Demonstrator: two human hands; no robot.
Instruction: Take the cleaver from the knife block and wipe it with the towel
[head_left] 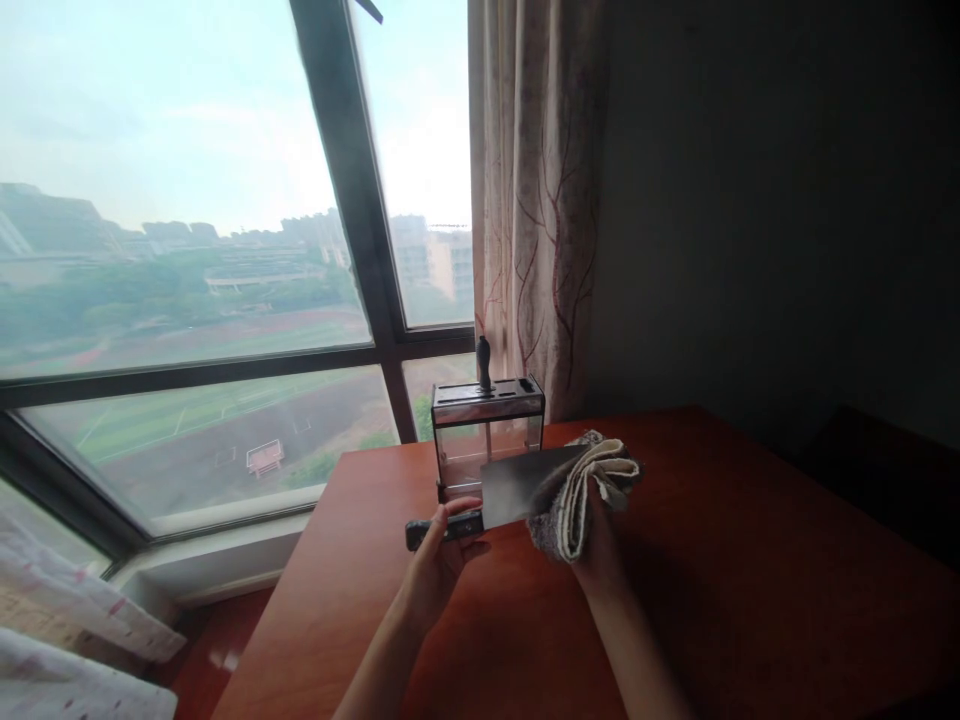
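My left hand [439,550] is closed around the black handle of a cleaver [514,487], whose broad grey blade points to the right above the table. A folded, grey-and-cream cloth [574,510] is bunched in my right hand [598,540] and covers the far end of the blade. Most of my right fingers are hidden by the cloth. Just behind the blade stands a knife block [487,405] with a metal slotted top and clear sides. One dark-handled tool [484,362] sticks up from its top.
The reddish-brown wooden table [360,590] spreads under both hands. Beyond its left edge are a large window [187,280] and a sill [217,550]. A patterned curtain [540,200] hangs behind the knife block, and a dark wall [750,220] lies to the right.
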